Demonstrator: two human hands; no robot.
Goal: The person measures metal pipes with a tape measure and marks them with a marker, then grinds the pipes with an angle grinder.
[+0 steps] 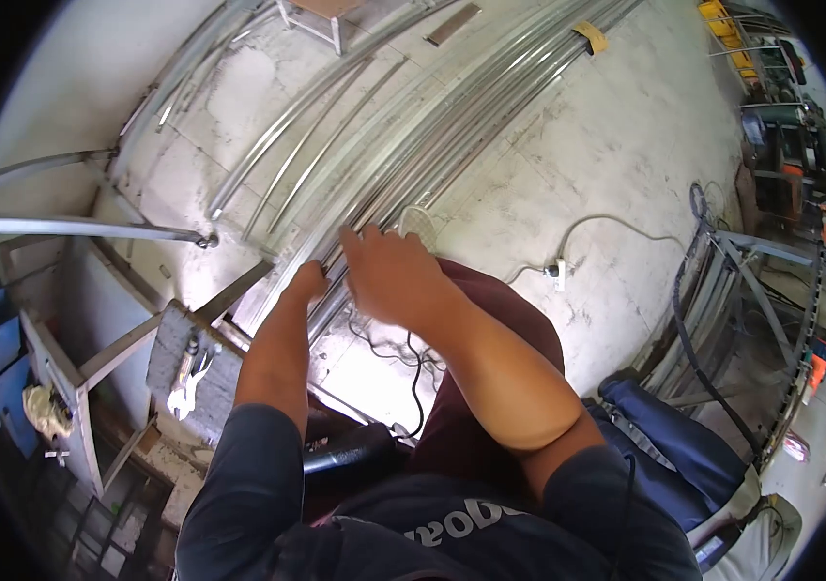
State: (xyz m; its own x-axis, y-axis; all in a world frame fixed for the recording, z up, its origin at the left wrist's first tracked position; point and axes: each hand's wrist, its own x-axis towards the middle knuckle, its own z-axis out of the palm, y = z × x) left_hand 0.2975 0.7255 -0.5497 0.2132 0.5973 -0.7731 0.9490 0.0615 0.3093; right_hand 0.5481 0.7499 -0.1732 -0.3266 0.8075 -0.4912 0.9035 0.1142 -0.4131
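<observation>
Long silvery metal tubes [403, 160] lie side by side in a bundle on the floor, running from beneath my hands to the far right. My left hand [306, 283] is closed at the left edge of the bundle, thumb on top; what its fingers grip is hidden. Over the tubes, my right hand [392, 276] is bent downward with its index finger reaching forward. Its other fingers curl in, and what they hold does not show. A pale round mesh-like object [418, 225] is partly visible just beyond the right knuckles. Dark cords [389, 356] lie looped below the right hand.
Curved metal strips [287, 126] lie left of the bundle. A cable with a white plug [558, 276] crosses the floor at right. A metal frame [762, 290], tools and dark cloth [670, 441] stand at right. White-handled pliers [190, 387] rest on a board at left.
</observation>
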